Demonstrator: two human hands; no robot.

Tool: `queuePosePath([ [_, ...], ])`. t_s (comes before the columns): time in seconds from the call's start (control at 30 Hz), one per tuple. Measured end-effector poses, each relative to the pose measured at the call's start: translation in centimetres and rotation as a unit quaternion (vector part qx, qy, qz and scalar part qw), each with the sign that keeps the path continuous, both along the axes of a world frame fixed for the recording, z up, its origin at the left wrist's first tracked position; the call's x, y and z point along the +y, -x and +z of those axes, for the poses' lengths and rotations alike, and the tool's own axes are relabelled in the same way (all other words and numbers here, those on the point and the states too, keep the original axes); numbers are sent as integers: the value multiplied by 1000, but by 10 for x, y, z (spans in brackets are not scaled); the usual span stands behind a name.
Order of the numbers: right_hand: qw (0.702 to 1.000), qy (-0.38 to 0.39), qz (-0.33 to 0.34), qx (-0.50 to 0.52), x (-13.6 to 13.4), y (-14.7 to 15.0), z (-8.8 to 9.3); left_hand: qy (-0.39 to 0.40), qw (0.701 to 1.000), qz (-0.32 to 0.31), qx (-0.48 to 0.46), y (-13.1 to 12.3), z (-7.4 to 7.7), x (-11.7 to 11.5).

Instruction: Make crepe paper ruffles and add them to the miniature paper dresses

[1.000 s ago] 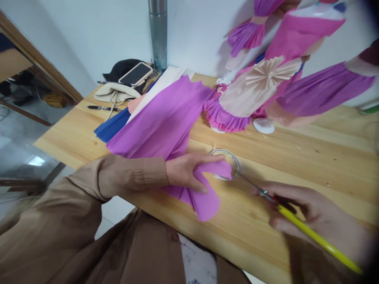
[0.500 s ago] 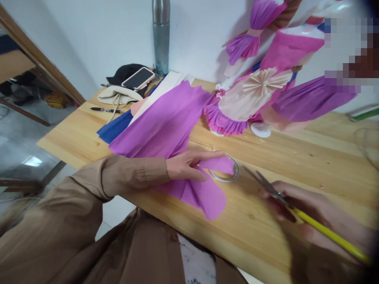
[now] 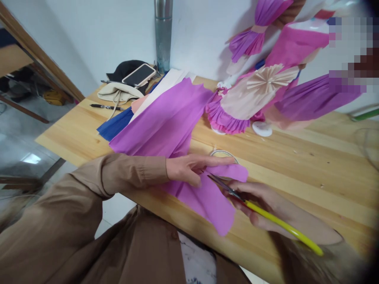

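Observation:
My left hand (image 3: 189, 167) lies over purple crepe paper (image 3: 160, 122), thumb and index finger holding a narrower part of it at the table's front edge. Two flaps spread out from under these fingers, one toward the back and a longer front flap (image 3: 213, 205). In my right hand (image 3: 254, 201) are scissors (image 3: 226, 185), their blades between the flaps and tips close to my left fingers. A long yellow rod-like piece (image 3: 284, 225) sticks out behind them along my wrist; I cannot tell whether it belongs to the scissors. Behind the paper, a clear tape-like ring (image 3: 220, 152) is partly covered.
Blue paper (image 3: 115, 124) and white paper (image 3: 156, 94) lie under the purple sheet. Further back are a phone (image 3: 139, 75), a pen (image 3: 106, 107), a cloth pouch (image 3: 120, 92) and a metal bottle (image 3: 163, 39). A figure in pleated paper clothing (image 3: 245, 102) stands at the back right.
My right hand has moved left with the scissors, bringing the blades from the bare tabletop in between the paper flaps. The flaps extend further right, and the back one covers more of the ring.

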State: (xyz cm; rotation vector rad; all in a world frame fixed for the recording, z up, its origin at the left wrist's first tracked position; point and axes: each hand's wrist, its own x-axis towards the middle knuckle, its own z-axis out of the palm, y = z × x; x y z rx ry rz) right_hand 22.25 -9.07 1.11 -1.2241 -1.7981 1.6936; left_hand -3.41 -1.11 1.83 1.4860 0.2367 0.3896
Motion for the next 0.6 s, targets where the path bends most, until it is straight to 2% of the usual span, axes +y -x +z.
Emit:
queuePosePath([
  [0.23, 998, -23, 52, 20, 3, 3, -4, 37, 997, -58, 33, 1, 8, 1],
  [0.47, 996, -22, 66, 49, 1, 9, -17, 39, 993, -113, 6, 1, -5, 2],
  [0.6, 996, -18, 65, 61, 1, 12, -19, 48, 991, -126, 13, 1, -6, 1],
])
